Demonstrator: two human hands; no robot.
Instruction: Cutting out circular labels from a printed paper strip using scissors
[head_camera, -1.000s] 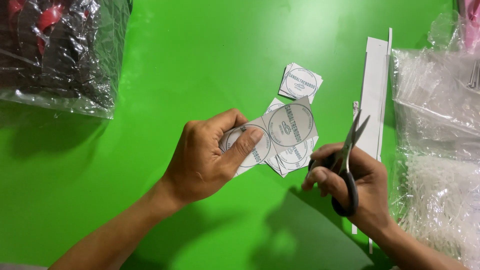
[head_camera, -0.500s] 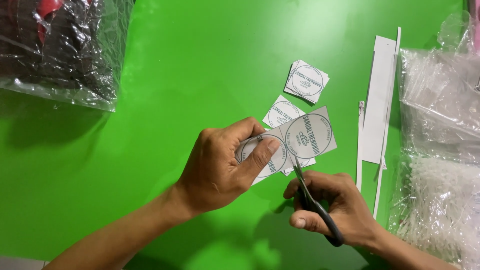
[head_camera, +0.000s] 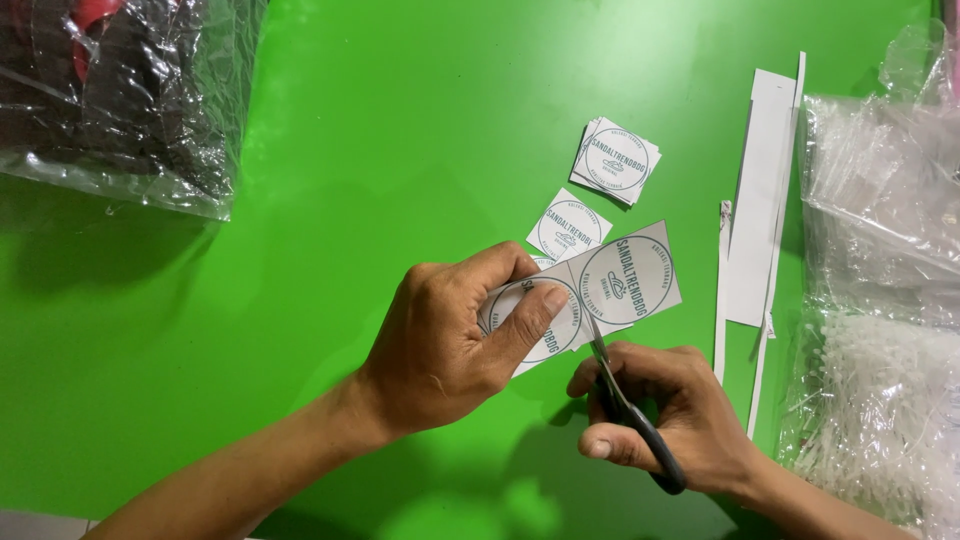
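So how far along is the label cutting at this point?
Done: a small stack of cut square labels and one loose cut label lie on the green table, with trimmed white offcut strips beside them. In hand: the left hand holds a two-label strip while the right hand works scissors between its two labels. Left: separating those two; no uncut sheet shows.

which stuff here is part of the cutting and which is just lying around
In use:
left hand, pinching the label strip
right hand, working the scissors at the strip's lower edge between two round prints
cut labels, stacked, and a single one
paper offcuts

Lying about:
dark bag, top left
clear bags, right edge
green table
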